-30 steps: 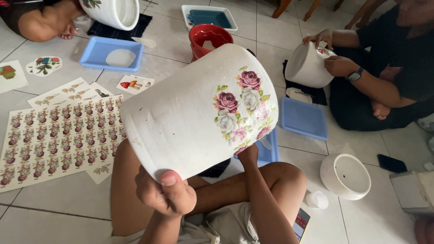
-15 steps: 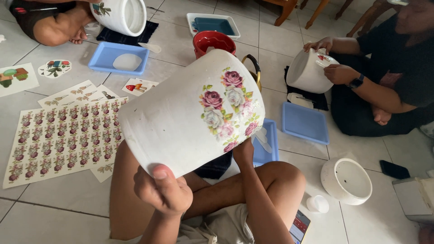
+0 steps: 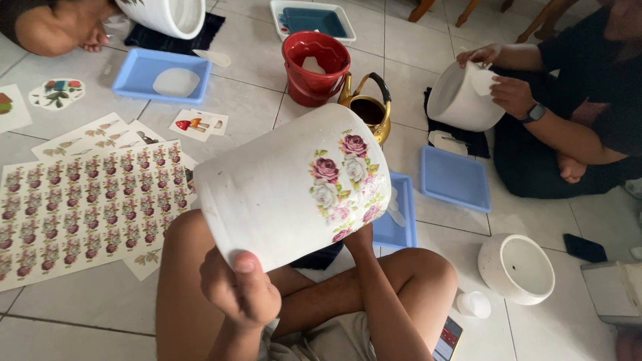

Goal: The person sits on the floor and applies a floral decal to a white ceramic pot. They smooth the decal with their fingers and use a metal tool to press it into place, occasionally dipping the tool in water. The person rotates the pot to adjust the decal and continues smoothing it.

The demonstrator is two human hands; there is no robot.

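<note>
White pot (image 3: 281,194) tilted over my lap, rose decal (image 3: 344,184) already on; left hand (image 3: 244,294) clamps base, right hand (image 3: 361,235) hidden beneath rim, grip unclear; decal sheet (image 3: 80,207) lies left.

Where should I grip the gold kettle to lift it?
Take the gold kettle by its black arched handle, coming straight down from above. The handle stands upright over the open top, clear of the body, so fingers can hook under it. The red bucket sits close on one side and the big rose pot in front, so a side approach looks cramped.
</note>
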